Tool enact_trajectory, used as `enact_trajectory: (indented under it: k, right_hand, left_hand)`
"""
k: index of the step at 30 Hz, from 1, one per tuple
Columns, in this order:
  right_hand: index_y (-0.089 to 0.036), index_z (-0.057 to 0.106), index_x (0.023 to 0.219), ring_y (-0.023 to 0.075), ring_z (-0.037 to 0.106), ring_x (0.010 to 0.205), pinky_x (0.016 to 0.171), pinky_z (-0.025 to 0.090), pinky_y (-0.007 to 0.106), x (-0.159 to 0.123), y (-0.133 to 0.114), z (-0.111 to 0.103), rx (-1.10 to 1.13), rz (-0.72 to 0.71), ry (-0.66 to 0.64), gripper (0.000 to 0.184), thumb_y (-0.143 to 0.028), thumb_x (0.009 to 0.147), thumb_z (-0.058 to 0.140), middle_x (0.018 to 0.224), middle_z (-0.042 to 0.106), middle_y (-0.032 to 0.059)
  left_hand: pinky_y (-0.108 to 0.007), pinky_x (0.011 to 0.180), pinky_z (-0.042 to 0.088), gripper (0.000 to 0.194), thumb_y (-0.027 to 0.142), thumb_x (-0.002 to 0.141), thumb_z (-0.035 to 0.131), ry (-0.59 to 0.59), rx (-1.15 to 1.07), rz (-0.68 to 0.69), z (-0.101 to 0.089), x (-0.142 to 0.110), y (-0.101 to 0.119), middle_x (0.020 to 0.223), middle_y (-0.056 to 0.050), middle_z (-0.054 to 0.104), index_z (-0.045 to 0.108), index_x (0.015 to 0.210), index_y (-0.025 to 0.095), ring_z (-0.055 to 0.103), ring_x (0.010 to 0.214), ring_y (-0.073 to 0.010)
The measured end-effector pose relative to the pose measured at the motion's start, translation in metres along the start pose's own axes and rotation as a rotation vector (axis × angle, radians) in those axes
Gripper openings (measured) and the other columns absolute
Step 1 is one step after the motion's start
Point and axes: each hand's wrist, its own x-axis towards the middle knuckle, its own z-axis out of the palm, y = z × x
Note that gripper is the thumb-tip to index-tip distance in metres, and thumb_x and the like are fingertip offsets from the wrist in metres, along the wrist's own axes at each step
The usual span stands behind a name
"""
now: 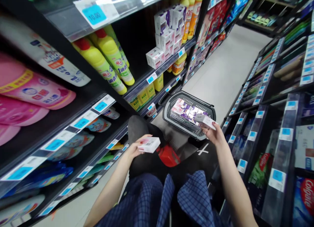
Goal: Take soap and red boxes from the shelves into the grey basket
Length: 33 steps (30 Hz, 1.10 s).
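Note:
My left hand (139, 148) grips a white and pink soap box (150, 144) above my knee. Over the near right side of a grey shopping basket (169, 119), my right hand (214, 132) is closed around a second soap box (205, 121), mostly white. Inside the basket lie several boxes in rows, some pink and some purple and white (187, 112). On the shelf to the left stands a stack of LUX soap boxes (165, 39), with one box (155, 58) lower at its near end.
Yellow-green bottles (110, 57) lean on the left shelf, with yellow AXE packs (147, 94) below. Pink bottles (31, 86) are nearer me. Shelves with toothpaste boxes (304, 200) line the right side. The aisle floor (233, 60) runs beyond the basket.

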Motion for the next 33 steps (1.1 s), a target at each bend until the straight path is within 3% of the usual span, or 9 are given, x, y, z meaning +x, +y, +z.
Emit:
enact_trajectory:
  k: [2,5,10,14,19,25,33]
  right_hand:
    - [-0.018,0.056,0.102,0.0241,0.065,0.085,0.074,0.053,0.038,0.037,-0.004,-0.012,-0.259,-0.038,0.086,0.053,-0.057,0.067,0.058,0.095,0.066,0.0103]
    - [-0.018,0.052,0.094,0.0244,0.062,0.086,0.074,0.051,0.038,0.102,-0.006,-0.02,-0.598,-0.086,0.235,0.048,-0.053,0.062,0.064,0.091,0.063,0.0093]
    - [-0.018,0.048,0.089,0.0281,0.056,0.099,0.088,0.043,0.041,0.204,-0.002,-0.011,-0.913,-0.102,0.315,0.055,-0.04,0.048,0.078,0.096,0.061,0.0104]
    - [-0.016,0.046,0.089,0.0318,0.054,0.104,0.098,0.033,0.046,0.259,0.014,-0.003,-1.126,-0.121,0.292,0.056,-0.037,0.049,0.079,0.096,0.061,0.0134]
    - [-0.011,0.044,0.094,0.033,0.055,0.1,0.103,0.023,0.052,0.294,0.04,-0.006,-1.295,-0.121,0.243,0.059,-0.03,0.05,0.079,0.093,0.061,0.0157]
    - [-0.01,0.045,0.098,0.0315,0.054,0.099,0.095,0.034,0.046,0.314,0.056,-0.016,-1.391,-0.106,0.206,0.058,-0.024,0.052,0.077,0.1,0.059,0.0178]
    - [-0.006,0.047,0.105,0.0298,0.052,0.098,0.094,0.034,0.043,0.325,0.066,-0.023,-1.482,-0.125,0.129,0.064,-0.028,0.054,0.078,0.1,0.058,0.0182]
  left_hand:
    - [-0.023,0.058,0.054,0.074,0.016,0.056,0.069,0.052,-0.098,0.019,-0.021,0.001,-0.002,0.107,-0.013,0.068,0.05,0.128,0.015,0.07,0.078,-0.0216]
    - [-0.027,0.061,0.057,0.079,0.017,0.052,0.07,0.122,-0.229,0.049,-0.035,0.003,-0.004,0.107,-0.013,0.069,0.05,0.129,0.017,0.069,0.087,-0.0263]
    - [-0.031,0.065,0.058,0.065,0.015,0.049,0.074,0.177,-0.294,0.076,-0.034,0.007,-0.005,0.097,-0.013,0.071,0.063,0.112,0.014,0.07,0.083,-0.0278]
    - [-0.031,0.073,0.058,0.067,0.014,0.043,0.079,0.147,-0.311,0.046,-0.036,0.009,-0.005,0.095,-0.013,0.072,0.065,0.109,0.012,0.07,0.082,-0.0261]
    - [-0.03,0.072,0.058,0.066,0.017,0.046,0.077,0.199,-0.277,0.032,-0.038,0.01,-0.003,0.096,-0.012,0.072,0.066,0.111,0.014,0.07,0.084,-0.0268]
    - [-0.029,0.072,0.057,0.064,0.01,0.044,0.071,0.265,-0.293,-0.035,-0.03,0.009,0.007,0.097,-0.011,0.072,0.069,0.107,0.015,0.07,0.082,-0.0249]
    - [-0.029,0.072,0.057,0.067,0.008,0.043,0.071,0.251,-0.318,-0.057,-0.029,0.01,0.009,0.1,-0.011,0.072,0.069,0.109,0.015,0.07,0.082,-0.0247]
